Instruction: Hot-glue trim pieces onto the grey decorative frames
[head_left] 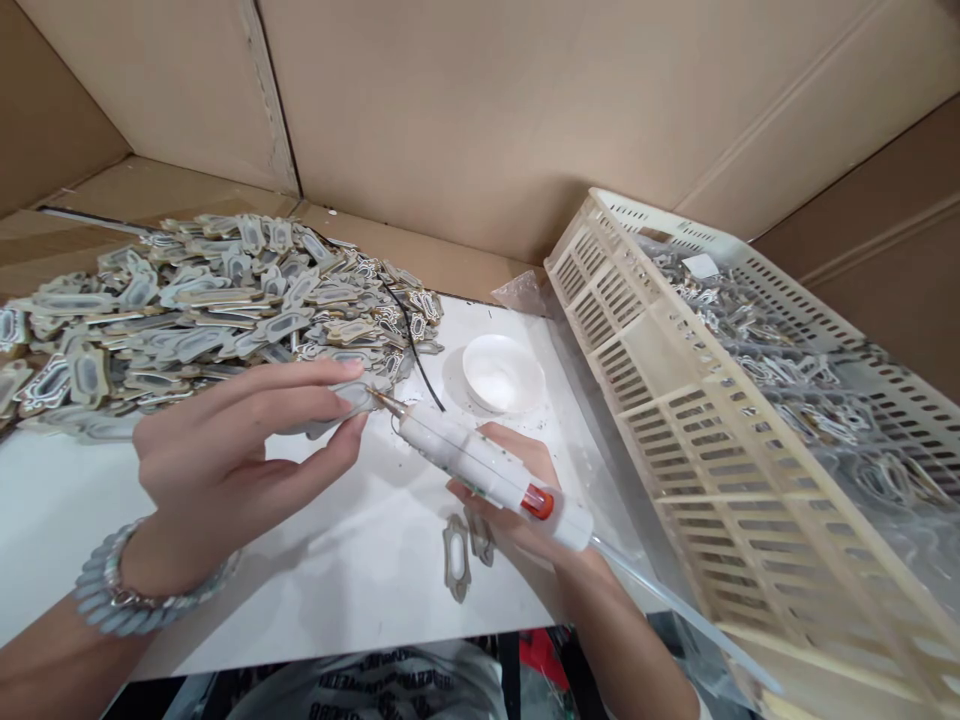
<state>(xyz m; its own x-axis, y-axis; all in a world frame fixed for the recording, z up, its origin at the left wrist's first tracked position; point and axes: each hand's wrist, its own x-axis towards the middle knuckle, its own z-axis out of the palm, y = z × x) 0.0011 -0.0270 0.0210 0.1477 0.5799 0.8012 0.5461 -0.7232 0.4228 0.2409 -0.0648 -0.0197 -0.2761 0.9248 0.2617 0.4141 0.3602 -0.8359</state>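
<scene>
My left hand [247, 450] pinches a grey ornate frame piece [361, 398] between thumb and fingers, in front of the heap. A white pen-shaped tool [480, 465] with a red button and a thin metal tip lies in my right hand [517, 480], whose fingers wrap round it from below. The tool's tip touches or nearly touches the held piece. Behind and left of my left hand spreads a large heap of similar grey pieces [217, 300]. Two loose pieces lie on the white table just below my right hand, one of them a flat oblong frame [456, 558].
A white round dish [502, 373] stands on the white table [360, 590] behind my right hand. At the right is a cream slatted crate [675, 430] holding bagged metal parts [795, 370]. A black cord [412, 340] runs past the heap. Cardboard walls [465, 120] enclose the back.
</scene>
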